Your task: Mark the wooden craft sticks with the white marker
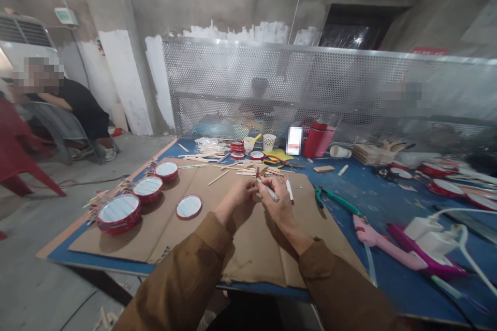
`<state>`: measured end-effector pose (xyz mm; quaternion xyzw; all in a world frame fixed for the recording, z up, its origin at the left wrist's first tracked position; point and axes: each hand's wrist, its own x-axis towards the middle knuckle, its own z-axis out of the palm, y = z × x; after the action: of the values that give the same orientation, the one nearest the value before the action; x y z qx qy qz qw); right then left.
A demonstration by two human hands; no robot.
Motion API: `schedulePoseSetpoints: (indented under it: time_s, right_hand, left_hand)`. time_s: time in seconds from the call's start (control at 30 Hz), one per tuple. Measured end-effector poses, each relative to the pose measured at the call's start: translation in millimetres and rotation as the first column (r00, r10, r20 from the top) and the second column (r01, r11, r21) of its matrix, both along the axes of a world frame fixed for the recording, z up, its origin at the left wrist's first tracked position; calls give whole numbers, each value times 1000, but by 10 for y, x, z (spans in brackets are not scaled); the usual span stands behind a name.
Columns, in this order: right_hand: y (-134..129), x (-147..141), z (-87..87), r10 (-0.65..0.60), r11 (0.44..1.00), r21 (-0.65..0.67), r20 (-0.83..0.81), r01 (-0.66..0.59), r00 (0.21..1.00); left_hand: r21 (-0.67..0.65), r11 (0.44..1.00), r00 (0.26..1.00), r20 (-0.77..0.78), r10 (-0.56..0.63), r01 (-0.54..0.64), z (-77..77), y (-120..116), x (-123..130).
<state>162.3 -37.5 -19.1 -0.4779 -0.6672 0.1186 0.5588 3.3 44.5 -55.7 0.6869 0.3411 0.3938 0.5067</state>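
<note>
Both my hands are close together over the cardboard sheet point(248, 264). My left hand point(243, 196) is closed, fingers pinched around a small, thin stick point(257, 171) with a reddish-brown end. In my right hand point(280, 204) is a whitish, pen-shaped tool point(273, 194), its front end meeting the stick; its exact kind is unclear. Just beyond the hands, loose wooden sticks point(248, 170) lie in a scattered pile. A flat round piece with a red rim and white face point(189, 207) rests on the cardboard, left of my left hand.
Stacked red-rimmed round pieces point(118, 212) line the left side. Green-handled pliers point(337, 199), a pink glue gun point(384, 248) and a power strip point(423, 256) lie right. Paper cups point(269, 141), a lit phone point(294, 140) and a red bottle point(313, 139) stand before a perforated metal panel point(233, 72).
</note>
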Motion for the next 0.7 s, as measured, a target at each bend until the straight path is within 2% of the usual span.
schedulePoseSetpoints:
  time_s: [0.13, 0.27, 0.43, 0.6, 0.7]
  right_hand:
    - [5, 7, -9, -49, 999, 11, -19, 49, 999]
    - [-14, -20, 18, -1, 1000, -4, -16, 1, 1000]
    - [-18, -34, 27, -51, 999, -8, -18, 51, 999]
    - [-7, -30, 17, 7, 999, -34, -21, -7, 1000]
    - [-9, -25, 15, -24, 1000, -19, -30, 24, 999]
  left_hand:
    - [-30, 1000, 1000, -19, 1, -1, 29, -23, 2]
    - [-27, 999, 1000, -9, 22, -22, 49, -45, 2]
    - [-62, 998, 1000, -2, 13, -14, 59, -65, -17]
    - [-44, 999, 1000, 20, 3, -2, 93, -73, -17]
    - [-56, 998, 1000, -11, 10, -10, 110, -71, -6]
